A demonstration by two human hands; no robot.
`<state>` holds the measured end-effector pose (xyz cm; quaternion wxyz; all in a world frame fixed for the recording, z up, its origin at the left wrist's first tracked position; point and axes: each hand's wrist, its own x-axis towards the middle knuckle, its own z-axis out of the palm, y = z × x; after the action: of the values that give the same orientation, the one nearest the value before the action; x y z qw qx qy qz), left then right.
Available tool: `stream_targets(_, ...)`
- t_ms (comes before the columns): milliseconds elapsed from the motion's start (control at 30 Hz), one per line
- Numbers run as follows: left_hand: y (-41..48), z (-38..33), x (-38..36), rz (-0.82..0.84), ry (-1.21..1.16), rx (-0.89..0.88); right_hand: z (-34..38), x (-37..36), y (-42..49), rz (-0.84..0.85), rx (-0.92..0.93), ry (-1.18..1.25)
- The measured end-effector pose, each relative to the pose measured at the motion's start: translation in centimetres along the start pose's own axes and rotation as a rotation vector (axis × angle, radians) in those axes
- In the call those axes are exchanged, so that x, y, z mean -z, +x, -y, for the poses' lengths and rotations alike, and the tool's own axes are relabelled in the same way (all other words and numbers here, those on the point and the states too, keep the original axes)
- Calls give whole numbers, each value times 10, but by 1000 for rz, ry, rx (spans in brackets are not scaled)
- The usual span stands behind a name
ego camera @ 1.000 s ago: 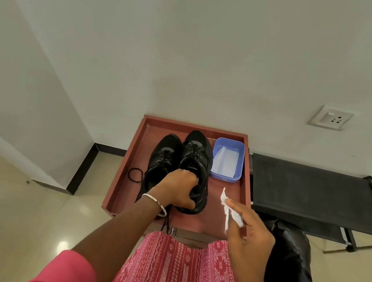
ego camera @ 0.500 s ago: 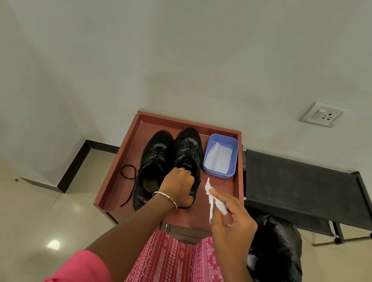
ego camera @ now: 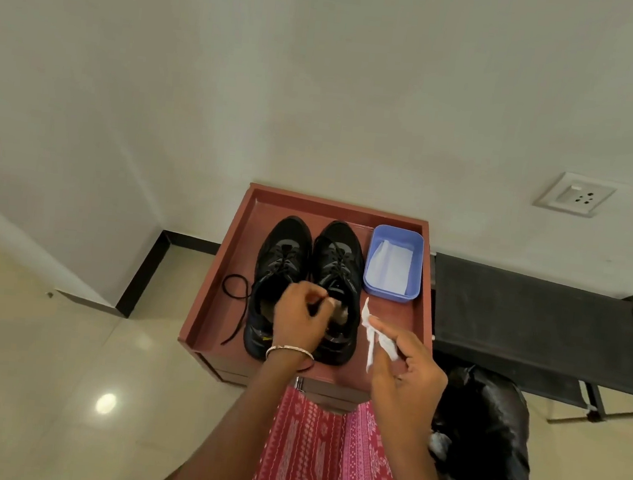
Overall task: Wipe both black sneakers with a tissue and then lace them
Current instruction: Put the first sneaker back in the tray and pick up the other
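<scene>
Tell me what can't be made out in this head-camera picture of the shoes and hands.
- Heel opening of the right black sneaker: covered by the left hand; what its fingers pinch is unclear.
- Crumpled white tissue: its lower part is hidden inside the right hand.
- Contents of the black plastic bag: too dark.
- Both elbows: cut off by the bottom edge.

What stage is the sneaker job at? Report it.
Done: nothing that shows; both sneakers sit side by side on the red tray. In hand: the right hand holds a tissue, and the left hand is at the collar of the right sneaker, so wiping looks about to start. Left: wiping both, then lacing; a loose lace lies beside the left sneaker.
</scene>
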<state>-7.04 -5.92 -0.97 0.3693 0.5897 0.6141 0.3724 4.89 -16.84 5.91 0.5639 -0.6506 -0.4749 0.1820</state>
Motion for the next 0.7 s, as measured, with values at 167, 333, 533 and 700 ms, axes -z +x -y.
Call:
stream_targets(167,20,-14,43,-330,-793,887,1,-6,-1,15,-14,25)
stream_targets(333,37,-15,51,-128,-1184,1054,-1,-12,-1,11,-55,55)
stream_targets(533,48,-10,26,-228,-1197,960,-6,-9,0,13,-120,67)
stream_targets(700,64,15,4,-311,-1140,978,-7,-5,3,-2,-163,93)
